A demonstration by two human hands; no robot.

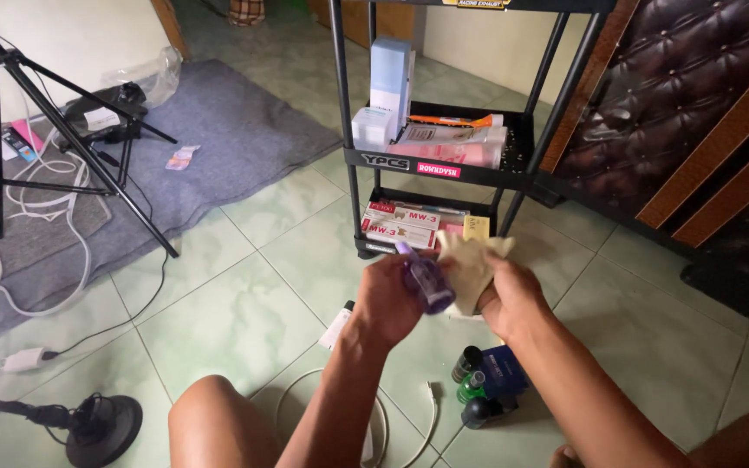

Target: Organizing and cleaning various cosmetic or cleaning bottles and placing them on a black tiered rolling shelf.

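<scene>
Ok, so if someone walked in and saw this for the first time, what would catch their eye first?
Probably the two hands in the middle: the left hand grips a small purple bottle while the right hand presses a pale cloth against it. Just behind them stands a black shelf cart stacked with boxes and tubes. Off to the left, a black tripod straddles a grey rug tangled with white cables.
</scene>
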